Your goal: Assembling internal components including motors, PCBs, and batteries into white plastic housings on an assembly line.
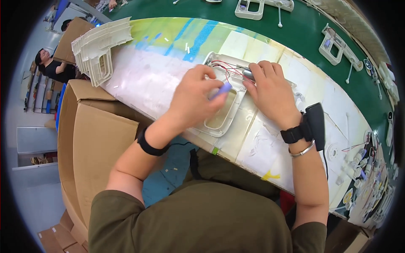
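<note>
A white plastic housing (220, 131) with a rounded handle opening lies on the table in front of me. My left hand (195, 98) is over its left side, fingers closed on a purple cylinder (221, 90) that looks like a battery cell. Thin red and dark wires (225, 65) loop across the far end of the housing, between my hands. At the right, my right hand (272, 90) has its thumb and fingers around a small grey metal cylinder (248, 74), like a motor, at the housing's edge. The fingertips partly cover it.
Stacked white plastic shells (99, 50) stand at the table's far left. An open cardboard box (103, 156) is beside me on the left. Similar housings (337, 46) lie on the green surface beyond. Loose parts (369, 168) crowd the right end. A person (55, 67) carries a carton at far left.
</note>
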A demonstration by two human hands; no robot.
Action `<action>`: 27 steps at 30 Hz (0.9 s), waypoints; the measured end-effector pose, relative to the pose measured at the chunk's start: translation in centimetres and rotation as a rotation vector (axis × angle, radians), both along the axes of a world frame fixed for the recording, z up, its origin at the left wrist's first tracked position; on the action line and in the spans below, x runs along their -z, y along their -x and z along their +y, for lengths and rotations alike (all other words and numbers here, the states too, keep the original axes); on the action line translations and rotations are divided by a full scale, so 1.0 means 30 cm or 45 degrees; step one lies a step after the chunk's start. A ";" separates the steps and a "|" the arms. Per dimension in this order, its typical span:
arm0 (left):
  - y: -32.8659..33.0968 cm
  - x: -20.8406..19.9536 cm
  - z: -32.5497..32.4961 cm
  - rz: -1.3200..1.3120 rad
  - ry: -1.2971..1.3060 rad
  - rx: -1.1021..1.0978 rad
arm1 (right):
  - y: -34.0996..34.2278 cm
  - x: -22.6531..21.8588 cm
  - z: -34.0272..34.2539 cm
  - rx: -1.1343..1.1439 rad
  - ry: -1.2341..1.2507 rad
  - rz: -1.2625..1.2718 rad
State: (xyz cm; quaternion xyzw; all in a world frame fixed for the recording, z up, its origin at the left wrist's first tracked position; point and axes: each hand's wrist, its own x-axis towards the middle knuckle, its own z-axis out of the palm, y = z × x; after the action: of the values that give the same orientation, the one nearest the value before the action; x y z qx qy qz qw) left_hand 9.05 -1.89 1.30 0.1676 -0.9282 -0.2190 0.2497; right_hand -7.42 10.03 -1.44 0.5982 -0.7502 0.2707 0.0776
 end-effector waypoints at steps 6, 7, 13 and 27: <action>-0.038 -0.045 -0.044 -0.196 -0.742 -0.146 | -0.028 -0.122 -0.032 -0.217 0.169 0.053; -0.045 -0.039 -0.047 -0.176 -0.758 -0.116 | -0.043 -0.115 -0.058 -0.226 0.168 0.051; -0.076 -0.077 -0.022 -0.406 -0.570 -0.082 | -0.047 -0.068 -0.156 -0.478 -0.216 0.038; -0.148 -0.027 0.013 -0.397 0.194 -0.009 | -0.096 -0.053 -0.190 -0.325 -0.343 0.176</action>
State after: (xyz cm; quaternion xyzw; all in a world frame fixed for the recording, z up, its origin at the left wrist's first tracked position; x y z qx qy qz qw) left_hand 13.48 -1.51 2.10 0.1832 -0.9691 -0.1185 0.1153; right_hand -4.52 4.33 0.16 0.7107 -0.6906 0.1338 0.0133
